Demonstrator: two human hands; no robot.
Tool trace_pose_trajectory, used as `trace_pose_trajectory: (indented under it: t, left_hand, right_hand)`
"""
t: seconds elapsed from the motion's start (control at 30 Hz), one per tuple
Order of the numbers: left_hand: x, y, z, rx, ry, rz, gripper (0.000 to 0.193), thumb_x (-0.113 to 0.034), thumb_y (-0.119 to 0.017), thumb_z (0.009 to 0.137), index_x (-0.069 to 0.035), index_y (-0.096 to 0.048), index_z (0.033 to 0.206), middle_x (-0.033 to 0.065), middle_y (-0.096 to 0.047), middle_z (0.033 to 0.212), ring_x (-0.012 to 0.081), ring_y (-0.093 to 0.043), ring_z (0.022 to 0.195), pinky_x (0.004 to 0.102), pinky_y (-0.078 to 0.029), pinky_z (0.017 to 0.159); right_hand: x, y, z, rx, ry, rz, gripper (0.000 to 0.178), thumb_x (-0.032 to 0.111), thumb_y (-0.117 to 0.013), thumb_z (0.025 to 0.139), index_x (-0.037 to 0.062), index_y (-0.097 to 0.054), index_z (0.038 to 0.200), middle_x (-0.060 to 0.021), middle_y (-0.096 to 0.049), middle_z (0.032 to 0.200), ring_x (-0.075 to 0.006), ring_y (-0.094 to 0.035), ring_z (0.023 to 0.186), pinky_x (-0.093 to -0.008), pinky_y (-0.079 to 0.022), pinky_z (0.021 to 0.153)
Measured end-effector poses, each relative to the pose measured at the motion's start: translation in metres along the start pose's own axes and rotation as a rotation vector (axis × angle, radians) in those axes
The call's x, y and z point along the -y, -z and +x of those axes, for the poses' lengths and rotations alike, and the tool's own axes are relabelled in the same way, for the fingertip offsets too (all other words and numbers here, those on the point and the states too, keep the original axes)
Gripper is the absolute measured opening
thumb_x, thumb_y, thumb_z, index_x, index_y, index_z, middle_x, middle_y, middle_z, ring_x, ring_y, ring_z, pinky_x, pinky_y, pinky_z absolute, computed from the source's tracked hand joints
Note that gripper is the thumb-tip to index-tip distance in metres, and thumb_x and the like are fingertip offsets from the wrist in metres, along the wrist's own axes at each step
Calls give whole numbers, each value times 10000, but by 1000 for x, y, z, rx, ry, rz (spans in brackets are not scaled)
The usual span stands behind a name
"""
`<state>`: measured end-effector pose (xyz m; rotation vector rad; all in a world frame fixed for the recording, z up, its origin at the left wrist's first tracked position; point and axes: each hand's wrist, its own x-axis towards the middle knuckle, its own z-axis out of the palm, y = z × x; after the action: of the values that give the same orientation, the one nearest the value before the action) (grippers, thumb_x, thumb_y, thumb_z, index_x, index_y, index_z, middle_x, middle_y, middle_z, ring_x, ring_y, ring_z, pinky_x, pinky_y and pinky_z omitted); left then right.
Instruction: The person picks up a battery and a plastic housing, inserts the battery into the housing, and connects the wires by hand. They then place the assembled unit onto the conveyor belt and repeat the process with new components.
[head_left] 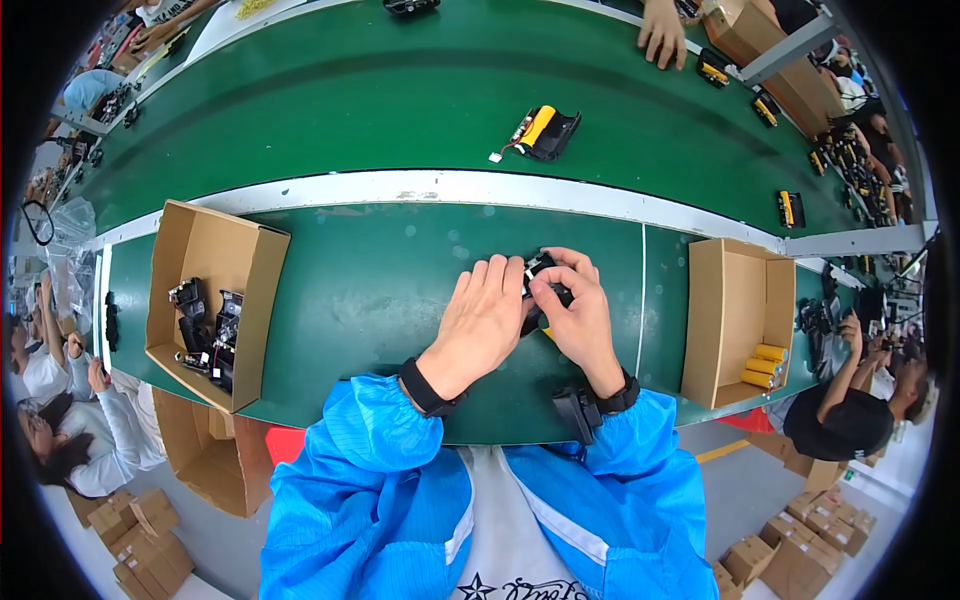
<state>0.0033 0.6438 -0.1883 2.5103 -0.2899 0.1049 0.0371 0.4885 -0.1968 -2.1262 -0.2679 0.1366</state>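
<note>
Over the green bench, my two hands meet around a small black plastic housing, with a bit of yellow, likely a battery cell, showing beneath it. My right hand grips the housing between thumb and fingers. My left hand presses against its left side, fingers together and their tips partly hidden. Much of the housing is covered by my fingers. Below my right wrist, a black device sits at the bench edge.
At left stands a cardboard box holding black housings; at right another cardboard box holds yellow cells. Beyond a white rail, a housing with a yellow cell lies on the green belt. A co-worker's hand rests at the far side.
</note>
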Motion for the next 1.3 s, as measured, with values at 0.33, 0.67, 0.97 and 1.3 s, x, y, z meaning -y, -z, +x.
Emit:
trace_pose_trajectory:
  t: [0.33,0.67,0.97,1.3]
  left_hand:
    - [5,3,1,47,-11,22,454,-123,-670,839,71,-498,1211,177,-541,1062,326,-543,964,399,-444,815]
    - [6,-6,1,-6,-67,114,311,-110,-634,845,44,-521,1091,150,-537,960,283,-538,911,359,-445,799]
    - [4,-5,-4,-41,33,29,347,-165,-653,859,42,-519,1103,149,-546,968,281,-537,910,367,-442,788]
    - [-10,-7,-5,-32,100,68,416,-206,-672,868,52,-517,1155,160,-556,980,299,-545,912,388,-442,795]
  right_hand:
    - [3,-4,1,-6,-7,-28,39,55,-698,832,51,-698,870,-107,-599,1248,-278,-558,1157,-370,-448,970]
    - [10,-10,6,-60,-110,65,66,38,-707,813,7,-702,872,-110,-609,1241,-239,-603,1085,-339,-471,931]
    - [24,6,-27,-180,-231,111,151,36,-728,785,21,-713,935,-101,-655,1141,-213,-593,1052,-326,-458,865]
    - [23,38,-34,-76,90,-618,342,-10,-733,724,69,-715,1055,-126,-616,1197,-258,-594,1021,-354,-469,806]
